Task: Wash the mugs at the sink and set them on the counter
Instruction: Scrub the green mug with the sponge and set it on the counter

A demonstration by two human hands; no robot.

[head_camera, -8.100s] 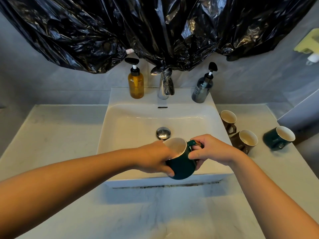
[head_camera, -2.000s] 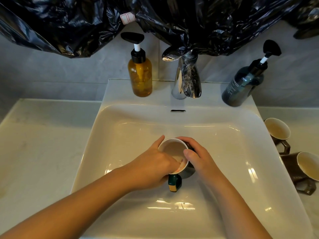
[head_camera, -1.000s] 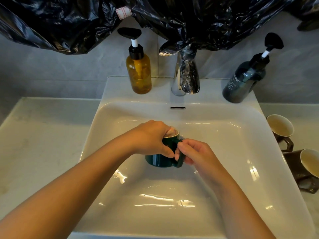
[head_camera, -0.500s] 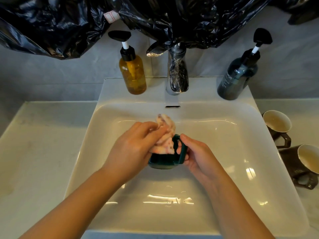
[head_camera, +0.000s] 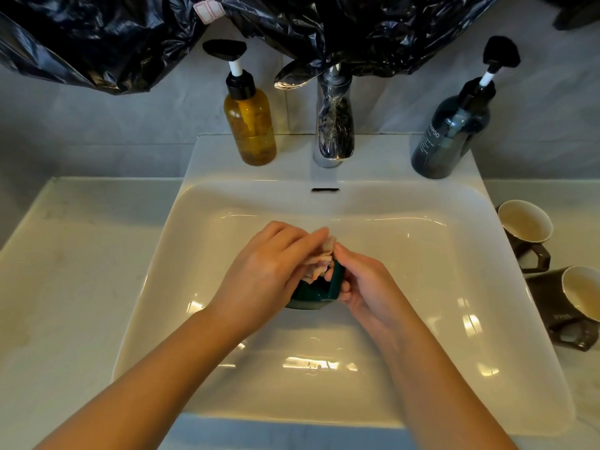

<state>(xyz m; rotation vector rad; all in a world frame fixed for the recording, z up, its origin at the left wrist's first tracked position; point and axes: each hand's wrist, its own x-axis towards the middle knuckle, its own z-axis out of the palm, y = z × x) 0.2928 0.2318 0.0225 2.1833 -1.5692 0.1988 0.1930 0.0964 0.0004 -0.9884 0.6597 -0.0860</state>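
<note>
A dark green mug (head_camera: 313,292) is held low over the middle of the white sink basin (head_camera: 422,287), mostly hidden behind both hands. My right hand (head_camera: 363,287) grips its handle. My left hand (head_camera: 269,274) pinches a pale crumpled cloth (head_camera: 319,263) and presses it against the mug's top. Two brown mugs with cream insides stand on the counter to the right: one farther back (head_camera: 524,227), one nearer (head_camera: 574,297).
A chrome tap (head_camera: 334,118) rises at the back of the sink, with an amber pump bottle (head_camera: 250,121) on its left and a dark blue-grey pump bottle (head_camera: 451,131) on its right. Black plastic sheeting (head_camera: 97,37) hangs above. Pale counter (head_camera: 71,261) extends left.
The mug went from held above the sink's front edge to down in the basin. In the last second my left hand pulled the cloth out of it and now presses it near the handle.
</note>
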